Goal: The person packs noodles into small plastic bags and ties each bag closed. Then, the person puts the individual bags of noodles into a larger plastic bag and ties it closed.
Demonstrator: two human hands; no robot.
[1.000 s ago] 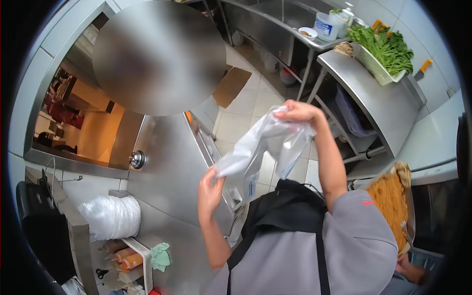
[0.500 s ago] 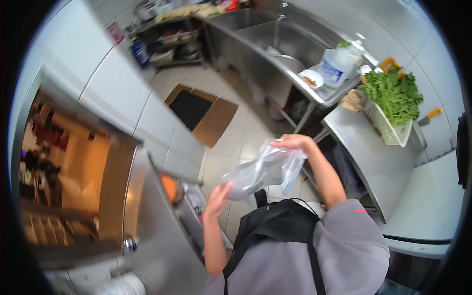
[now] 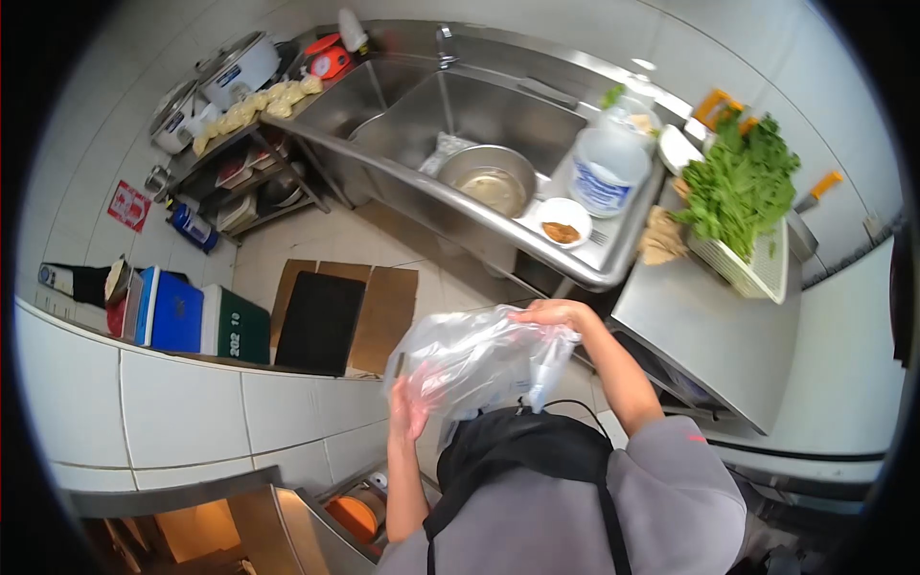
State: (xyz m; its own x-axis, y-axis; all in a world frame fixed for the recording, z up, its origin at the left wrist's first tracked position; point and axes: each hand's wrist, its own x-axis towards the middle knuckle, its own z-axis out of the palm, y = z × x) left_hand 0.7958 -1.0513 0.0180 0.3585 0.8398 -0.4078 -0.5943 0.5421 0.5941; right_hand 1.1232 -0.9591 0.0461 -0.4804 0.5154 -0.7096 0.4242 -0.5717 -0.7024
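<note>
A clear plastic bag (image 3: 479, 350) is stretched out between my hands, in front of the black apron (image 3: 517, 450). My right hand (image 3: 554, 314) is closed on the bag's upper right edge, and part of the bag hangs below it. At the bag's left end is my left hand (image 3: 409, 407). Its thumb side shows, while the fingers are blurred through the plastic and seem to grip it.
Ahead runs a steel sink (image 3: 402, 168) with a metal pot (image 3: 491, 180) in it. A white bowl (image 3: 563, 223) and a large plastic jug (image 3: 606, 172) stand at its right end. Leafy greens (image 3: 738, 182) fill a basket (image 3: 743, 273) on the steel table (image 3: 714, 326). Cardboard (image 3: 391, 316) lies on the floor.
My view has turned left, bringing more of the sink and the left wall into sight. The bag is spread wider, and my left hand's fingers now show through the plastic.
</note>
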